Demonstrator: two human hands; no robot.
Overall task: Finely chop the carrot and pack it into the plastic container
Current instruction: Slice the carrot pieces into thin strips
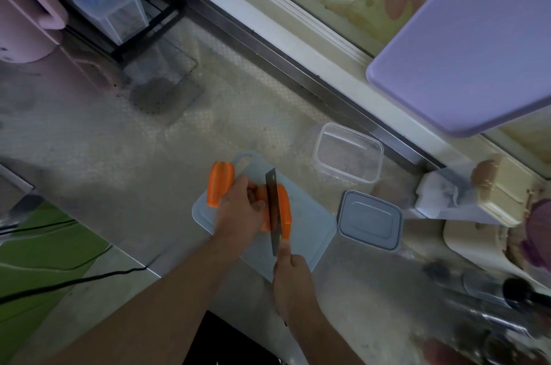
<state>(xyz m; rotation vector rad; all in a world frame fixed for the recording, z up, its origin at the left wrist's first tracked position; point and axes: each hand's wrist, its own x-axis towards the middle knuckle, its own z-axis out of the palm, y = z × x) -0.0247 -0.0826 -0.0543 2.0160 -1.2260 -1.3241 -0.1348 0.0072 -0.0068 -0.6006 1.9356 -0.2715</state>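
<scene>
on cutting board (pixel 310 233), left hand (pixel 238 209) curled gripping carrot (pixel 286 209), right hand (pixel 293 275) gripping knife (pixel 273 209)

carrot (pixel 284 209) on board (pixel 310 233) | container (pixel 347 153) behind-R | lid (pixel 369 220) R of board

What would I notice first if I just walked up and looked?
The bright orange carrot on the pale cutting board, with the knife cutting into it. The left hand holds it steady; the right hand grips the knife. An empty plastic container waits behind the board.
</scene>
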